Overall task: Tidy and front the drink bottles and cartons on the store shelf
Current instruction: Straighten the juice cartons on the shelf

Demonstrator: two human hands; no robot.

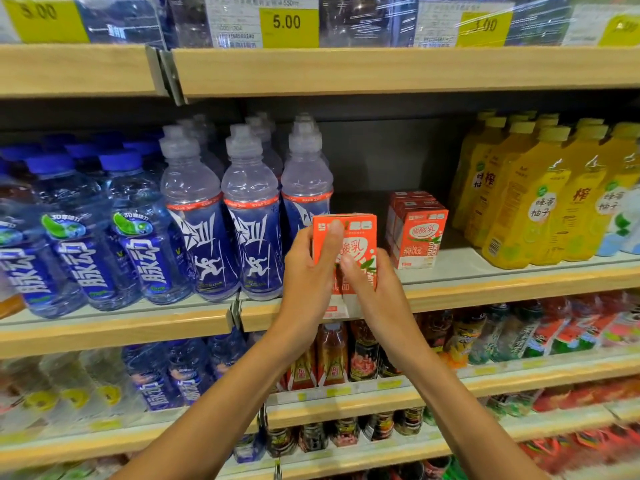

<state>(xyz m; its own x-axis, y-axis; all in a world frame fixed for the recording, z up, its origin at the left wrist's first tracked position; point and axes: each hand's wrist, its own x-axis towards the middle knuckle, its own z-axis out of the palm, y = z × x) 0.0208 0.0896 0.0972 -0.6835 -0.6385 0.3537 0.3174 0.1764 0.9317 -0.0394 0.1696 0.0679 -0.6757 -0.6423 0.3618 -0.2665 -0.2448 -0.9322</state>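
**Both hands grasp one carton at the shelf lip**

The left hand (306,268) grips the carton (358,233) from its 9 o'clock side, with the thumb lying up the front face. The right hand (369,284) holds it from 4 o'clock, fingers curled over the lower front and right edge. The carton is upright at mid-frame, in front of the wooden lip of the shelf (485,289). I cannot tell whether its base rests on anything. It is a small box, orange-red on top and white below. It has a white logo band across the head, red characters on a pale oval, and green leaves at the right edge.

At the carton's 3 o'clock, farther back on the shelf, a row of cartons (417,237) of the same kind stands facing forward. At 9 o'clock stand clear bottles (251,216) with blue labels, and beyond them are blue-capped bottles (86,244). Yellow bottles (536,202) fill the 3 o'clock end. At 12 o'clock, on the shelf above, hang yellow price tags (289,24).
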